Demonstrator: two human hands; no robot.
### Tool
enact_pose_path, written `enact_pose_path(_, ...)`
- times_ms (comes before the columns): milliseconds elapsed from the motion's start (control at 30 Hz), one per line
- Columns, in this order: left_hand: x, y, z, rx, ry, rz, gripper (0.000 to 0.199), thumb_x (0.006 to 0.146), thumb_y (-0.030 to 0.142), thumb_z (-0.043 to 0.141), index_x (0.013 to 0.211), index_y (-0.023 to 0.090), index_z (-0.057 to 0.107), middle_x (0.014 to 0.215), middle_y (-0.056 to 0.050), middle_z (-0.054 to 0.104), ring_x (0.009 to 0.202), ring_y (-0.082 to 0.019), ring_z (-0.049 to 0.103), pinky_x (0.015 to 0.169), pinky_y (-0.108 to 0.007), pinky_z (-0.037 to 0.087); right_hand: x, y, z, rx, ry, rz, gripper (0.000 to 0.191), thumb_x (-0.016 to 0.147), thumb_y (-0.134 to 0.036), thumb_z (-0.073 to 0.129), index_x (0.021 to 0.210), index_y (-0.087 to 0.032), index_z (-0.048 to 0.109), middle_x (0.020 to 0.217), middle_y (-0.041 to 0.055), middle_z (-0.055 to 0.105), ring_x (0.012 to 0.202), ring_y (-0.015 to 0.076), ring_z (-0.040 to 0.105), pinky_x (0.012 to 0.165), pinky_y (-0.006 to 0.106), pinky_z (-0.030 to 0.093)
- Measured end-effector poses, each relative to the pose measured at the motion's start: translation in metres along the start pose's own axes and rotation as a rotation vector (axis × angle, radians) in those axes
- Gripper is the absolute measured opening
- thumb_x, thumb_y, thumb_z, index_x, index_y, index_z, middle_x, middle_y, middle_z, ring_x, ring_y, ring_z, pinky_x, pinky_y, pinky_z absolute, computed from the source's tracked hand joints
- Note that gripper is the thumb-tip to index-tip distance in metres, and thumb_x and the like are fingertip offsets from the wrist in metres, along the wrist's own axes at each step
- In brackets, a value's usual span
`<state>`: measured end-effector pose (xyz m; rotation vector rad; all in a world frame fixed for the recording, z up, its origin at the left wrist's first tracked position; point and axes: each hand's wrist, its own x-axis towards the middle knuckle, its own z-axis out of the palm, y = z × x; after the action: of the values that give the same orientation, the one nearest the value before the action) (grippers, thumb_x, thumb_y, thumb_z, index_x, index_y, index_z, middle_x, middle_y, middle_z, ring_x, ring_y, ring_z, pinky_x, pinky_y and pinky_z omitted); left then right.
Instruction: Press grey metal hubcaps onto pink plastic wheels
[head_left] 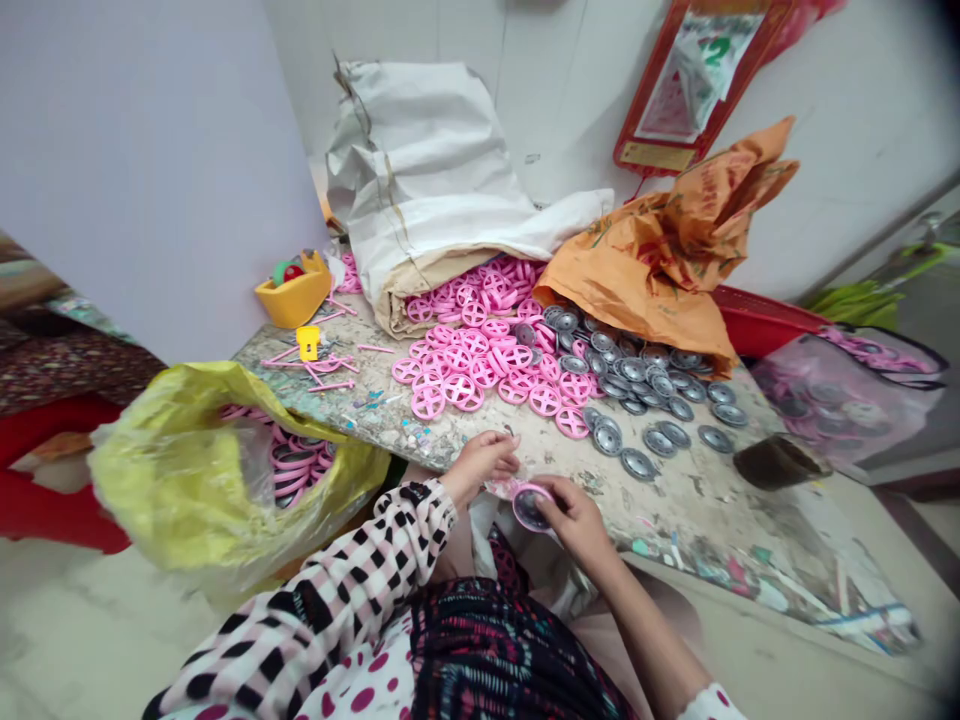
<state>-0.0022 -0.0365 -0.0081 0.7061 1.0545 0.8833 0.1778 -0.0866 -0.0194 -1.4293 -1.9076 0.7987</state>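
My right hand (574, 520) pinches a pink ring with a grey disc (529, 507) set in it, held just off the table's front edge. My left hand (482, 465) is beside it at the left, fingers curled together; what is between them, if anything, is too small to make out. Beyond my hands lies a heap of pink spoked wheels (472, 360), spilling from a white sack (435, 160). Grey discs (637, 380) spread to the right of the heap, in front of an orange bag (652, 250).
A yellow bag (172, 470) with assembled wheels stands at the left of the table (615, 500). At the back left are a yellow tape dispenser (294, 292) and pink rods (330, 385). A dark cup (778, 462) lies at the right, near a clear bag (847, 400).
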Motion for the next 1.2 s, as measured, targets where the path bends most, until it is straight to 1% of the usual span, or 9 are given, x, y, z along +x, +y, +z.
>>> enact_pose_path(67,0.001,-0.002,0.000,0.035,0.011,0.016,0.028,0.081,0.040,0.062,0.088,0.015,0.054,0.075,-0.005,0.063,0.068,-0.013,0.063,0.063,-0.022,0.047,-0.016,-0.005,-0.002,-0.185,-0.045,-0.080,0.023,0.086,-0.034,0.052,0.098,-0.022,0.067,0.093,0.0065,0.064,0.091,0.0235,0.057,0.084,0.040,0.043)
enact_pose_path(133,0.002,-0.004,0.000,0.057,0.016,0.027,0.023,0.083,0.036,0.060,0.087,0.015,0.054,0.076,-0.005,0.063,0.068,-0.013,0.063,0.062,-0.022,0.046,-0.027,-0.008,-0.004,-0.313,-0.040,-0.136,0.027,0.086,-0.037,0.054,0.105,-0.022,0.066,0.092,0.0071,0.061,0.090,0.0236,0.054,0.082,0.040,0.043)
enact_pose_path(233,0.004,-0.006,0.000,0.062,0.011,0.028,0.019,0.084,0.033,0.059,0.087,0.015,0.053,0.076,-0.006,0.063,0.068,-0.013,0.063,0.061,-0.021,0.047,-0.032,0.002,-0.013,-0.370,0.075,-0.159,0.036,0.087,-0.043,0.056,0.115,-0.021,0.062,0.096,0.0082,0.057,0.092,0.0228,0.052,0.082,0.037,0.044)
enact_pose_path(400,0.003,-0.005,0.001,0.063,0.015,0.027,0.014,0.085,0.027,0.058,0.085,0.014,0.054,0.076,-0.006,0.063,0.068,-0.012,0.063,0.060,-0.020,0.047,-0.023,0.041,-0.039,-0.558,0.472,0.001,0.044,0.091,-0.046,0.042,0.108,-0.012,0.064,0.090,0.0113,0.055,0.090,0.0247,0.051,0.086,0.040,0.041)
enact_pose_path(533,0.003,-0.004,0.001,0.065,0.027,0.031,0.011,0.085,0.025,0.057,0.083,0.014,0.053,0.074,-0.006,0.064,0.065,-0.012,0.063,0.061,-0.021,0.048,-0.015,0.053,-0.041,-0.554,0.608,0.178,0.044,0.090,-0.043,0.037,0.106,-0.012,0.062,0.087,0.0107,0.058,0.086,0.0235,0.052,0.083,0.036,0.040)
enact_pose_path(633,0.005,-0.005,0.002,0.063,0.028,0.024,0.011,0.085,0.024,0.058,0.082,0.014,0.053,0.072,-0.006,0.064,0.064,-0.013,0.063,0.061,-0.022,0.048,-0.012,0.049,-0.040,-0.485,0.631,0.288,0.043,0.087,-0.046,0.039,0.105,-0.014,0.063,0.088,0.0090,0.060,0.083,0.0221,0.053,0.079,0.033,0.039)
enact_pose_path(700,0.005,-0.005,0.002,0.061,0.023,0.023,0.011,0.085,0.024,0.058,0.082,0.014,0.053,0.072,-0.005,0.064,0.063,-0.012,0.062,0.061,-0.022,0.048,-0.011,0.046,-0.041,-0.456,0.617,0.316,0.044,0.086,-0.047,0.038,0.104,-0.015,0.063,0.089,0.0087,0.061,0.082,0.0217,0.053,0.076,0.033,0.038)
enact_pose_path(933,0.001,-0.005,0.003,0.058,0.012,0.029,0.011,0.085,0.023,0.058,0.080,0.014,0.053,0.070,-0.004,0.063,0.060,-0.010,0.060,0.062,-0.021,0.048,-0.010,0.048,-0.047,-0.476,0.555,0.302,0.045,0.083,-0.050,0.040,0.101,-0.016,0.064,0.086,0.0073,0.060,0.084,0.0222,0.053,0.075,0.032,0.037)
enact_pose_path(1200,0.003,-0.005,0.002,0.068,0.015,0.036,0.011,0.085,0.023,0.058,0.081,0.014,0.053,0.070,-0.005,0.063,0.061,-0.011,0.060,0.060,-0.020,0.047,-0.011,0.048,-0.045,-0.497,0.554,0.295,0.044,0.083,-0.051,0.041,0.100,-0.016,0.064,0.084,0.0062,0.058,0.082,0.0219,0.053,0.073,0.031,0.036)
